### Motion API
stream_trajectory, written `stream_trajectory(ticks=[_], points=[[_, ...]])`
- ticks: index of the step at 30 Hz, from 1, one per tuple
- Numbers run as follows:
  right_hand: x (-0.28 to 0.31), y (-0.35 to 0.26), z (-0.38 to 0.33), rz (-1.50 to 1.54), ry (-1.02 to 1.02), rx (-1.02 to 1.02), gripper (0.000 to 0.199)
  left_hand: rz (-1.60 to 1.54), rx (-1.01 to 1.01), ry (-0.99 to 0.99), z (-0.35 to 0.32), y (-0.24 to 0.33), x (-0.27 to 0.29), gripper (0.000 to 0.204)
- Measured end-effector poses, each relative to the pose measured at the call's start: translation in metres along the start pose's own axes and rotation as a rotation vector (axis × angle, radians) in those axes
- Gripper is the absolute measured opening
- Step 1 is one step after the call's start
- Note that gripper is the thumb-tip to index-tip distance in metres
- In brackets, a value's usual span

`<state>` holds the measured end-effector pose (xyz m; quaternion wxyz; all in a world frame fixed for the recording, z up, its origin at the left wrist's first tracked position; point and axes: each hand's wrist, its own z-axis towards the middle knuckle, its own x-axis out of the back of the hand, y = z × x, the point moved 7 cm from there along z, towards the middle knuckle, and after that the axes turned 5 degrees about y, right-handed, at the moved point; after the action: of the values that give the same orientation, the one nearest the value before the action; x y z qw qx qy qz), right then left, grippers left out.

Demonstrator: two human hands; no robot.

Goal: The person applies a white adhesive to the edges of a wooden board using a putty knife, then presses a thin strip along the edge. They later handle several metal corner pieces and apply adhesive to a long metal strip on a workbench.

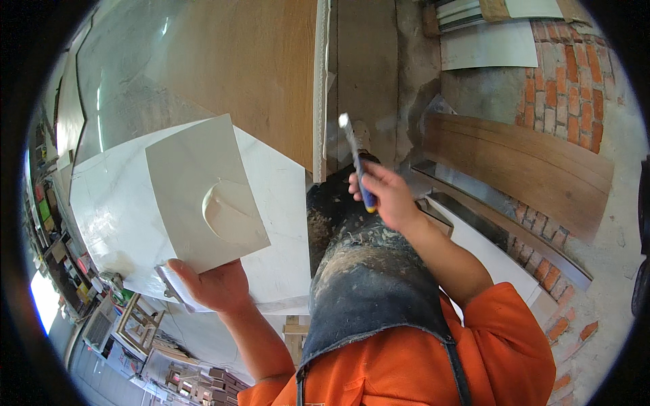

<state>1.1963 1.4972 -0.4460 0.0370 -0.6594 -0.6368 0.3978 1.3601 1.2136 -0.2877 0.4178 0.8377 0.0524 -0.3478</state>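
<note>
My left hand (223, 284) is closed on the near edge of a thin grey rectangular board (183, 176), held tilted over a white marbled slab. A rounded dollop of cream-coloured paste (230, 211) lies on the board, toward its right side. Under the left thumb is a pale folded-looking thing (177, 287) that I cannot make out. To the right, in front of my dark, paste-spattered apron, my right hand (393, 196) grips a putty knife (367, 193) by its blue and yellow handle. Its blade is blurred and points away from me, with something whitish at the tip.
Beneath the board stretches the white marbled slab (277, 193), beside a large wood-patterned panel (264, 74). On the right, a brown wood-look plank (521, 172) and long narrow strips lie near red bricks (572, 88). Cluttered shelves (57, 250) stand far left.
</note>
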Motion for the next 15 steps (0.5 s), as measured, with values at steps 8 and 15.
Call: stream_trajectory(ticks=[8,15], points=[[-0.010,0.068,-0.037,0.088,-0.032,-0.154,0.043,-0.119,0.068,-0.088,0.000,-0.004,0.012,0.064],[-0.024,0.078,-0.031,0.005,0.040,-0.120,0.039,-0.020,0.029,0.000,-0.007,-0.001,0.025,0.067]])
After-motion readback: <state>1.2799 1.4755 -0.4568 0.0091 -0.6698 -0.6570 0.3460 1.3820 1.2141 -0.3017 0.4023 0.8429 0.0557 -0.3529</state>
